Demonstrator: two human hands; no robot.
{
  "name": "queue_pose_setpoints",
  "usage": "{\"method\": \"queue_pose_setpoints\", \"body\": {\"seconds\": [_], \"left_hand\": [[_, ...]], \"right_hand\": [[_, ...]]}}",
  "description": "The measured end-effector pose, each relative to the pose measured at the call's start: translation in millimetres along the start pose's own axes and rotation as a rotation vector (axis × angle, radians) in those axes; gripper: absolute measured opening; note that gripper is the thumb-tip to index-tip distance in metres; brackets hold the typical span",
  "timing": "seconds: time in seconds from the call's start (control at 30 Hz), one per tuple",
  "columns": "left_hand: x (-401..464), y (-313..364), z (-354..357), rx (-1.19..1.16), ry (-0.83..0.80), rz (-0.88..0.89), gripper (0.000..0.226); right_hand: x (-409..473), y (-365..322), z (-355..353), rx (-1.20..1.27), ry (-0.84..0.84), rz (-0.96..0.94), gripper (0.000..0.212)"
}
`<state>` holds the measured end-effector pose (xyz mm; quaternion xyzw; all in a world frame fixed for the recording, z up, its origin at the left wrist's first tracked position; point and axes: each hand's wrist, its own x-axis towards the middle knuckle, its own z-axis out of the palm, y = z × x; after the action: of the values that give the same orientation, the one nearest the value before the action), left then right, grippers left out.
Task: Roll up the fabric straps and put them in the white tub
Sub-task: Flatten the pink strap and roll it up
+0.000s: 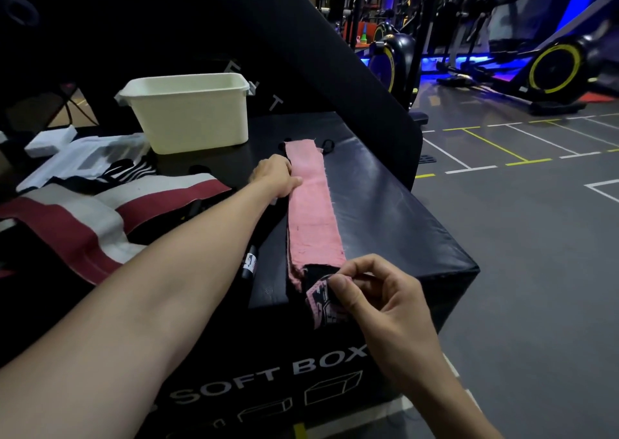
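Note:
A long pink fabric strap (310, 204) lies stretched flat along the top of a black soft box (395, 211). My left hand (276, 175) presses on the strap's far part, fingers laid over its left edge. My right hand (371, 291) pinches the strap's near end, a black and pink printed tab that hangs over the box's front edge. The white tub (191, 113) stands upright at the back of the box, beyond my left hand; its inside is hidden from here. Another dark strap (249, 264) with a white label lies under my left forearm.
A red, white and black bag (100, 211) lies on the left, with white foam pieces (50, 142) behind it. A black slanted pad (335, 70) rises behind the box. Exercise bikes (552, 63) stand on the grey floor at the right.

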<state>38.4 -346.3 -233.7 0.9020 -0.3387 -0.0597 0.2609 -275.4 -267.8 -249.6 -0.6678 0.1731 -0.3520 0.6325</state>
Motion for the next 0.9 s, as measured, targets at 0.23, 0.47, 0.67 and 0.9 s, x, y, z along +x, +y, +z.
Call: {"method": "queue_pose_setpoints", "body": {"seconds": [0.23,0.47,0.67,0.9], "left_hand": [[9.2,10.4,-11.1,0.035,-0.077,-0.122,0.046],[18.8,16.2,-18.9,-0.085,-0.128,-0.209,0.022],[31.8,9.3,-11.0,-0.165,0.087,-0.249,0.019],[16.7,6.6,-13.9,-0.225,0.042,-0.257,0.011]], "right_hand": [[6.7,-3.4,-8.8,-0.037,0.045,-0.133,0.010],[14.3,-4.2,-19.1,-0.112,0.111,-0.245,0.012],[32.4,16.3,-23.6,-0.298,0.218,-0.180,0.015],[35.5,32.4,-24.0,-0.320,0.244,-0.141,0.013]]}}
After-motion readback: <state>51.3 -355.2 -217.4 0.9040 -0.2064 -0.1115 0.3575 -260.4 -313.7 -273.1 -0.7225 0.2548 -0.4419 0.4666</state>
